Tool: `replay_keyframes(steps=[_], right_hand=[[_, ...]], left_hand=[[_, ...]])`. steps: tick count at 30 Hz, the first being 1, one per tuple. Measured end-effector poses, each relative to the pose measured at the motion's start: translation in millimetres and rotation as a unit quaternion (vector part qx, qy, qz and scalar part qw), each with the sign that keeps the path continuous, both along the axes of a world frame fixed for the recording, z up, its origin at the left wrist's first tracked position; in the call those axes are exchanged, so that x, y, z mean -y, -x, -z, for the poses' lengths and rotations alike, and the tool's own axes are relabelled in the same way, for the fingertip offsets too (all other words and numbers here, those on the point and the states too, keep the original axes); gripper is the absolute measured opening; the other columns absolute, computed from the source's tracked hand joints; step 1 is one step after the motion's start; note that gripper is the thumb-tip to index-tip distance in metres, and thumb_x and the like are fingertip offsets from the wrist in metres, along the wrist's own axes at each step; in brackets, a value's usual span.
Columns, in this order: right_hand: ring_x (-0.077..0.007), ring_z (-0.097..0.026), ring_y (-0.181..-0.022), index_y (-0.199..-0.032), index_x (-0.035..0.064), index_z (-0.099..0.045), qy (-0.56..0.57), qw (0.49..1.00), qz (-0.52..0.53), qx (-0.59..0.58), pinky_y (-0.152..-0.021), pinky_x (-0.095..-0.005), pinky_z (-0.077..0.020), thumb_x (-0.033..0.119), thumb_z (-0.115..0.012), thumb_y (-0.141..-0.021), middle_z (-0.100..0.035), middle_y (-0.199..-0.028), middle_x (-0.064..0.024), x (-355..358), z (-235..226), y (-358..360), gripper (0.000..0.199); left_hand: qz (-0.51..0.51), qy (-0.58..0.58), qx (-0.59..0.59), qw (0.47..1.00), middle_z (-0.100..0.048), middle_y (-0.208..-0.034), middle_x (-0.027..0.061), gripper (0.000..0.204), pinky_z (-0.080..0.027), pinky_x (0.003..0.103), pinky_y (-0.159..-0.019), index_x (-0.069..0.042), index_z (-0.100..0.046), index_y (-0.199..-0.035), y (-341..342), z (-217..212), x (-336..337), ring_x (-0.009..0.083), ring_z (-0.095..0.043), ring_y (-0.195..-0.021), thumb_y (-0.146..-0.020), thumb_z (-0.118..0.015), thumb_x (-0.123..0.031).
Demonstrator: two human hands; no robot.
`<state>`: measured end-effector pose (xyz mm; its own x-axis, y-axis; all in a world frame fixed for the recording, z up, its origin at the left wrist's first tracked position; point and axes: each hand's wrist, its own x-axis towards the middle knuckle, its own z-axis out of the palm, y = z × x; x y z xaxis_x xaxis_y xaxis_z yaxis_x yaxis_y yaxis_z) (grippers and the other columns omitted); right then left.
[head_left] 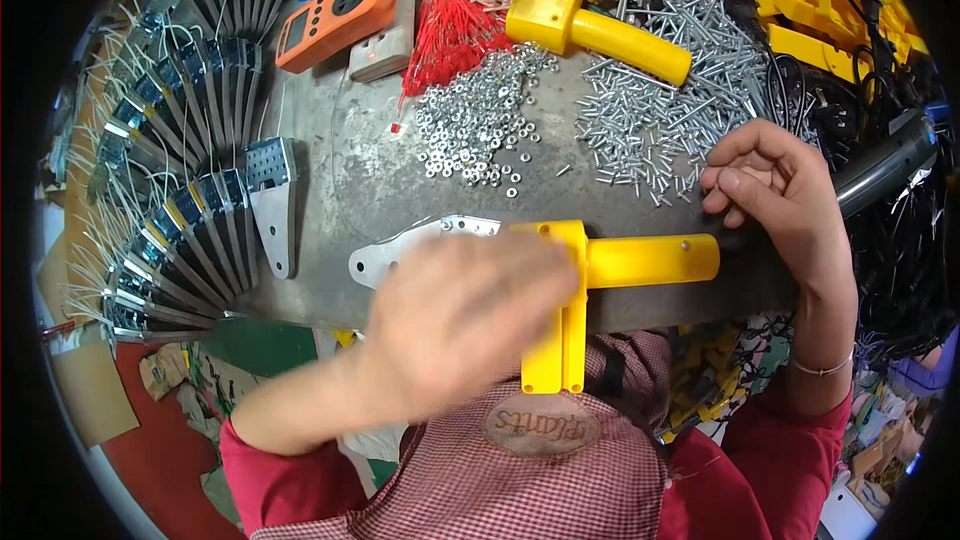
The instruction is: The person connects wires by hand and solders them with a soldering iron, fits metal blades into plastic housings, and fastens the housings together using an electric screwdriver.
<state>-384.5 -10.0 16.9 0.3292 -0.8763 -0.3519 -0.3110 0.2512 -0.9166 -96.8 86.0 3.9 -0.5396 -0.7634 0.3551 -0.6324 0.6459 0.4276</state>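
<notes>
The fingers (728,183) of the right hand (775,190) are curled together at the edge of the heap of silver screws (660,90), seemingly pinching one, though that is hidden. The left hand (455,325), blurred with fingers spread, covers the yellow plastic T-shaped bracket (600,270) on the grey worktop (350,170), beside a silver metal plate (385,258). A pinched screw could slip loose. Two yellow brackets show; the silver nuts (475,125) are beyond counting.
</notes>
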Motion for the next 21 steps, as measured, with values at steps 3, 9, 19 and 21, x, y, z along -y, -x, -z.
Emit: replay_keyframes(steps=[3, 9, 19, 21], right_hand=[[-0.0079, -0.066, -0.078, -0.105, -0.0006, -0.058, 0.038, 0.998, 0.039, 0.009, -0.063, -0.0185, -0.0496, -0.001, -0.062, -0.089, -0.062, -0.082, -0.0009, -8.0, -2.2, -5.1, 0.017], [-0.0047, -0.060, -0.066, -0.098, 0.0006, -0.059, 0.064, 0.995, 0.045, -0.064, -0.057, -0.0168, -0.0441, 0.002, -0.066, -0.086, -0.057, -0.077, 0.0017, -14.6, -17.7, -12.2, 0.014], [-0.0088, -0.050, -0.063, -0.079, -0.0006, -0.061, 0.192, 0.964, -0.031, -0.181, -0.056, -0.0246, -0.0380, -0.004, -0.071, -0.070, -0.056, -0.072, -0.0023, -56.0, -22.6, 1.2, 0.014], [-0.0129, -0.053, -0.062, -0.081, -0.0002, -0.061, 0.190, 0.960, -0.027, -0.202, -0.056, -0.0267, -0.0405, -0.006, -0.070, -0.070, -0.057, -0.074, -0.0045, -63.2, -20.9, -6.2, 0.015]], left_hand=[[-0.036, -0.042, 0.017, 0.998, -0.065, -0.089, 0.0133, 0.024, -0.053, 0.040, -0.073, 0.000, -0.065, -0.099, 12.4, -0.2, 61.6, 0.0341, -0.064, -0.084, -0.077, -0.068, -0.007], [0.046, -0.022, 0.187, 0.981, -0.064, -0.088, 0.0158, 0.016, -0.052, 0.045, -0.074, -0.002, -0.062, -0.087, 35.8, 16.0, 102.8, 0.0353, -0.065, -0.084, -0.072, -0.067, -0.004], [0.050, -0.180, -0.106, 0.977, -0.066, -0.083, 0.0099, 0.014, -0.051, 0.032, -0.072, -0.001, -0.067, -0.090, 4.0, 1.9, 67.3, 0.0253, -0.065, -0.077, -0.076, -0.068, -0.003], [0.012, -0.198, -0.076, 0.977, -0.067, -0.085, 0.0097, 0.012, -0.051, 0.032, -0.072, -0.002, -0.068, -0.089, -0.7, 0.8, 57.7, 0.0245, -0.065, -0.080, -0.077, -0.068, -0.002]])
